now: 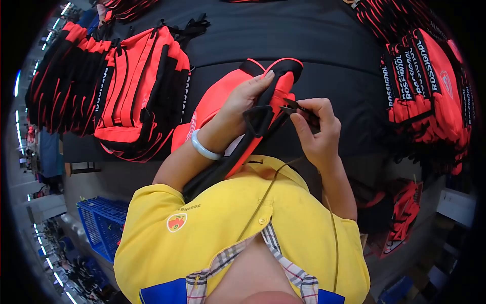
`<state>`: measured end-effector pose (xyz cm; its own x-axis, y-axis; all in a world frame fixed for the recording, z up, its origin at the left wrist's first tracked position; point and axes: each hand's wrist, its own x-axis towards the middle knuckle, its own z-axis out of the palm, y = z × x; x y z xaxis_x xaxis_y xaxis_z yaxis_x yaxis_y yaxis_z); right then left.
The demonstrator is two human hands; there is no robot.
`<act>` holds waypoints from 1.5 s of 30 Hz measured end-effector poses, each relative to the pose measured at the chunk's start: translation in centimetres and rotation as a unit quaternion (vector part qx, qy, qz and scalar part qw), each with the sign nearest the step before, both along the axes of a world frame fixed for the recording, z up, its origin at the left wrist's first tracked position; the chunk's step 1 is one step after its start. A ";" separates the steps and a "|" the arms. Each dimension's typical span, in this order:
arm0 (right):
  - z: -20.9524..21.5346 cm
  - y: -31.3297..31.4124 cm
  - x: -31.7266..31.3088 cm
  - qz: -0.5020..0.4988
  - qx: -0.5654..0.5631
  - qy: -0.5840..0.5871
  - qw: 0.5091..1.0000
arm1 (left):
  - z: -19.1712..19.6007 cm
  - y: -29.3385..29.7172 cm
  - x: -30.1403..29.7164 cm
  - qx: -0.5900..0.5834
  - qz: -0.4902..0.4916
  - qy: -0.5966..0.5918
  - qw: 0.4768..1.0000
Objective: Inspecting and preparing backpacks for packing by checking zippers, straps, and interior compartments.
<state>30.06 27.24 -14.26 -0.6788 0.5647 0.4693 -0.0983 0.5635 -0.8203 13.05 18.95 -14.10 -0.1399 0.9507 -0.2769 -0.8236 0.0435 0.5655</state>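
A red and black backpack [217, 93] is held up in front of my chest, its lower part resting against my yellow shirt. My left hand [242, 104] is closed around its black edge, thumb uppermost, with a pale bangle on the wrist. In my right hand [322, 133] is a small pair of thread snips [294, 107], gripped between thumb and fingers. The blades point left and sit close to the red fabric by a black strap; whether they touch it I cannot tell. A thin cord [331, 218] hangs down over my shirt.
Stacked red and black backpacks [136, 86] stand on the dark-covered table [334, 66] at the left. More backpacks [430, 86] are stacked at the right. Below the left side is a blue plastic crate [104, 223]; at lower right, a red crate [405, 218] holds red and black pieces.
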 end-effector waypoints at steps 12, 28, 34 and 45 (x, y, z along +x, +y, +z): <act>-0.4 0.9 -1.9 -0.071 0.173 0.050 0.981 | 0.2 -0.4 0.0 0.013 0.023 0.000 1.000; 0.3 2.1 1.6 0.130 -0.134 -0.004 0.983 | 1.0 -0.5 0.7 -0.005 0.024 -0.003 1.000; 1.3 -0.7 -1.5 -0.011 -0.159 -0.019 0.987 | 1.0 -0.2 1.0 -0.008 0.045 0.035 0.998; -3.6 0.7 5.4 0.300 -0.371 -0.054 0.877 | 3.6 -2.6 -1.2 -0.022 -0.001 0.308 0.951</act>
<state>35.49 27.90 -17.88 -0.9761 0.2139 0.0374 -0.0929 -0.2553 -0.9624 11.83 16.40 -10.50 -0.2865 0.9406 -0.1823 -0.3363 0.0794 0.9384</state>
